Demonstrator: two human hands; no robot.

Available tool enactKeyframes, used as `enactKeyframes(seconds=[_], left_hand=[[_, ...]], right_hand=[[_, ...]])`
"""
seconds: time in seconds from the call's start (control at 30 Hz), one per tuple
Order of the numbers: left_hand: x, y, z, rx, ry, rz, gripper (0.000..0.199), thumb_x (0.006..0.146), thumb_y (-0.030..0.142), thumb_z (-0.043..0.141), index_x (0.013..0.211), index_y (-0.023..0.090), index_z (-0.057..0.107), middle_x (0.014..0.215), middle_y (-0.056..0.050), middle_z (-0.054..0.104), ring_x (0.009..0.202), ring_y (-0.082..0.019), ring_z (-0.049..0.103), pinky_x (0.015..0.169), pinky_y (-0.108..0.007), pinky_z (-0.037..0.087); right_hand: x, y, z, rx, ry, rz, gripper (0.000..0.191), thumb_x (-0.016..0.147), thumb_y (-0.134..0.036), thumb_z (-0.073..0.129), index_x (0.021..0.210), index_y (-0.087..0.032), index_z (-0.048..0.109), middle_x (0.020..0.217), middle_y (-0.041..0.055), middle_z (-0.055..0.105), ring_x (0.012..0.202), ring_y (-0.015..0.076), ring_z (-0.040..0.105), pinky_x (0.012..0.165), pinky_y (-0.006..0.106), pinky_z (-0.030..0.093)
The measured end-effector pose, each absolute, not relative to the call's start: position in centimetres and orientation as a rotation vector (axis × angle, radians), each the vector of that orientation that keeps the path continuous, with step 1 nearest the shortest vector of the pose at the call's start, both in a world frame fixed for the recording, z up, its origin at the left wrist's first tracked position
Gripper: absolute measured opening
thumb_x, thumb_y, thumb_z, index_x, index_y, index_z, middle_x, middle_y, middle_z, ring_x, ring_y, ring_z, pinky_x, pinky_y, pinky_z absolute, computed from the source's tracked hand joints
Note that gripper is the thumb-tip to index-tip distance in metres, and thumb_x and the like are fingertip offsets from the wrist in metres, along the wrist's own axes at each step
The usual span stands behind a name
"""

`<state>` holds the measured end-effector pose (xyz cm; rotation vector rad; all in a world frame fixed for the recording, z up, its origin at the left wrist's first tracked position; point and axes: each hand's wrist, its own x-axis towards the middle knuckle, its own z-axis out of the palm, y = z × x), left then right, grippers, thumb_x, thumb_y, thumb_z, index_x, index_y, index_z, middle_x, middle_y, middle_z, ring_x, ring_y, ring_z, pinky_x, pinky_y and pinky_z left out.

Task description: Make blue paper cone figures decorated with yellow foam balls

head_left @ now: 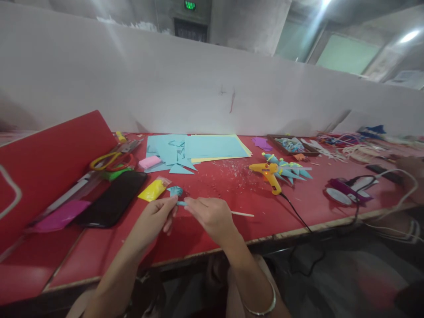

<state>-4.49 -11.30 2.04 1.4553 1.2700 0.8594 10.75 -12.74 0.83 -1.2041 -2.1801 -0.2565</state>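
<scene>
Between my two hands runs a narrow light-blue piece of paper (181, 203), pinched at one end by the fingers of my left hand (159, 214) and at the other by my right hand (212, 216). A small crumpled or rolled blue paper piece (175, 191) shows just beyond my left fingertips; whether it is joined to the narrow piece, I cannot tell. A thin white stick (243, 214) sticks out to the right from behind my right hand. Just left of the blue piece lies a yellow packet (153, 189).
Blue sheets (215, 146) and cut pieces lie at the back. A yellow glue gun (270, 174) with a trailing cord rests beside blue paper cones (291, 172). Leftward are a black phone (112, 198) and scissors (106, 161). Another person's hand (410, 170) is far right.
</scene>
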Motion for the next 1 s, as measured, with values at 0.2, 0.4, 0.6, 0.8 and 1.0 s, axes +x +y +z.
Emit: enactKeyframes(seconds=[0.2,0.4,0.6,0.8,1.0], left_hand=[[-4.9,-11.1,2.5,1.815,1.327,0.899,0.040,0.080,0.043,0.036,0.049,0.019,0.041,0.041,0.003,0.046,0.043,-0.011,0.046,0.048,-0.022,0.035],[-5.8,-11.0,3.1,2.012,1.287,0.811,0.032,0.081,0.041,0.038,0.060,0.019,0.050,0.051,0.003,0.051,0.050,-0.011,0.049,0.053,-0.021,0.038],[-6.4,-10.8,2.9,2.015,1.408,0.888,0.027,0.076,0.041,0.044,0.073,0.018,0.058,0.060,0.001,0.060,0.052,-0.012,0.051,0.052,-0.020,0.039],[-7.6,-10.2,2.4,1.955,1.710,1.017,0.028,0.074,0.041,0.044,0.075,0.018,0.061,0.060,0.001,0.061,0.053,-0.012,0.053,0.053,-0.020,0.037],[-7.7,-10.4,2.7,1.884,1.791,1.025,0.030,0.074,0.042,0.043,0.062,0.018,0.057,0.049,0.003,0.051,0.046,-0.011,0.045,0.046,-0.020,0.032]], right_hand=[[11.1,-12.6,0.9,-1.249,-2.117,0.103,0.029,0.088,-0.034,0.039,0.100,-0.021,0.061,0.090,0.0018,0.068,0.077,0.0118,0.062,0.069,0.021,0.045],[11.2,-12.6,1.0,-1.283,-2.095,0.181,0.031,0.087,-0.033,0.040,0.109,-0.022,0.058,0.095,0.0034,0.068,0.082,0.0154,0.063,0.074,0.026,0.047],[11.2,-12.4,1.0,-1.300,-2.120,0.217,0.038,0.085,-0.032,0.043,0.119,-0.018,0.051,0.098,0.0064,0.066,0.086,0.0176,0.062,0.076,0.029,0.048],[11.9,-12.5,1.3,-1.415,-2.097,0.308,0.040,0.085,-0.032,0.042,0.122,-0.016,0.048,0.108,0.0079,0.062,0.095,0.0186,0.059,0.083,0.032,0.045],[13.0,-11.6,0.5,-1.614,-2.159,0.318,0.037,0.084,-0.010,0.032,0.114,-0.014,0.052,0.111,0.0122,0.058,0.105,0.0199,0.052,0.086,0.033,0.040]])
